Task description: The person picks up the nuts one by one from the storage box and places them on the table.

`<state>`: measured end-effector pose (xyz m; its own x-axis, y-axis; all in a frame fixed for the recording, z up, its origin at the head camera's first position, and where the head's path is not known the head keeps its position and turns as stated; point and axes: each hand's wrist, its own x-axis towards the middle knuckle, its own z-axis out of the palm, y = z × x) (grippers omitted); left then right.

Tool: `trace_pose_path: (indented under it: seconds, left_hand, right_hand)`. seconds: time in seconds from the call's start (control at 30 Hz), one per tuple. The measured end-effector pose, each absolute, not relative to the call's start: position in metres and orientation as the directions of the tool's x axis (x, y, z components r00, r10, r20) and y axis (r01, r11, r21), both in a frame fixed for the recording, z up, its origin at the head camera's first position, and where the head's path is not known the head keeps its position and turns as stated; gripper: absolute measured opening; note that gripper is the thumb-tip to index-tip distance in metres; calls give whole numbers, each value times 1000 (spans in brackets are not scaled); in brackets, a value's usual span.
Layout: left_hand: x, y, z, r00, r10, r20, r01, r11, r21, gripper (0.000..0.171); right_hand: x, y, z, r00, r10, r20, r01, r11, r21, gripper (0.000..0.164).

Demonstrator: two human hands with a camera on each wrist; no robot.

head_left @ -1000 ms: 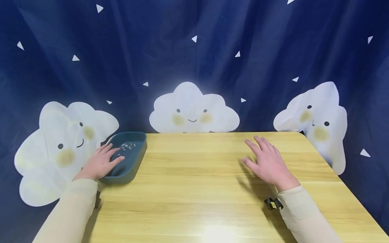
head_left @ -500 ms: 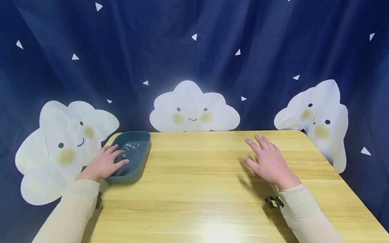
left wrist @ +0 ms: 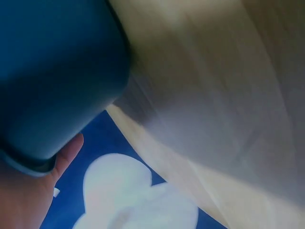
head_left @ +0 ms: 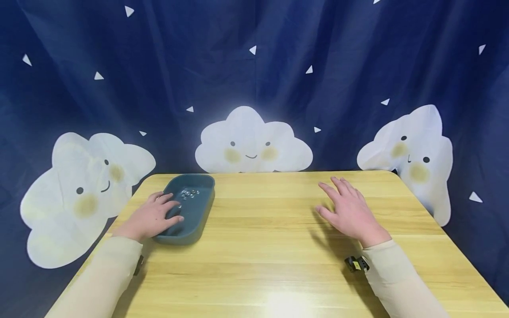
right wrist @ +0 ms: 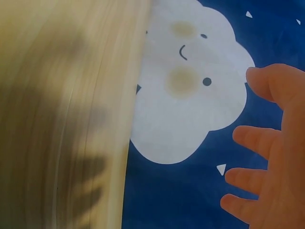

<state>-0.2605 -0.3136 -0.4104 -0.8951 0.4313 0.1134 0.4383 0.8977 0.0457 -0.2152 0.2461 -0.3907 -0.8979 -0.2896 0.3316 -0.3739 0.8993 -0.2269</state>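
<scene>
A dark teal rectangular tray (head_left: 200,210) is at the back left of the table. Small shiny round pieces (head_left: 188,194), several in number, lie together on its floor, with another piece near my fingertips. Across the tray's left rim stretches my left hand (head_left: 150,218), its thumb and loosely spread fingers over the inside. The left wrist view has the tray's outer wall (left wrist: 62,71) up close, with the hand (left wrist: 26,198) right at the rim. My right hand (head_left: 353,214) hovers above the right side of the table, fingers spread, holding nothing; the right wrist view (right wrist: 281,143) agrees.
The wooden table (head_left: 254,260) has rounded far corners. Behind it hangs a dark blue curtain (head_left: 222,53) printed with white clouds (head_left: 250,128) and small triangles. A small black device (head_left: 356,264) sits at the right wrist.
The tray has moved to the right together with my left hand, away from the table's left edge. The pieces moved along with it. My right hand has stayed nearly still.
</scene>
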Motion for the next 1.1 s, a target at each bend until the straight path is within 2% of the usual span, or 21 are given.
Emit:
trace_pose_path:
  seconds: [0.4, 0.73, 1.1]
  left_hand:
    - [-250, -280, -417, -846, 512, 148, 527, 845, 93, 60]
    - [-236, -250, -410, -824, 558, 94, 565, 821, 83, 62]
    - [-227, -226, -410, -751, 647, 131, 659, 747, 88, 58]
  right_hand:
    - [-216, 246, -392, -898, -303, 319, -378, 902, -210, 65]
    - [-214, 246, -392, -899, -305, 315, -380, 900, -213, 65]
    - [-215, 247, -393, -895, -312, 320, -386, 900, -203, 64]
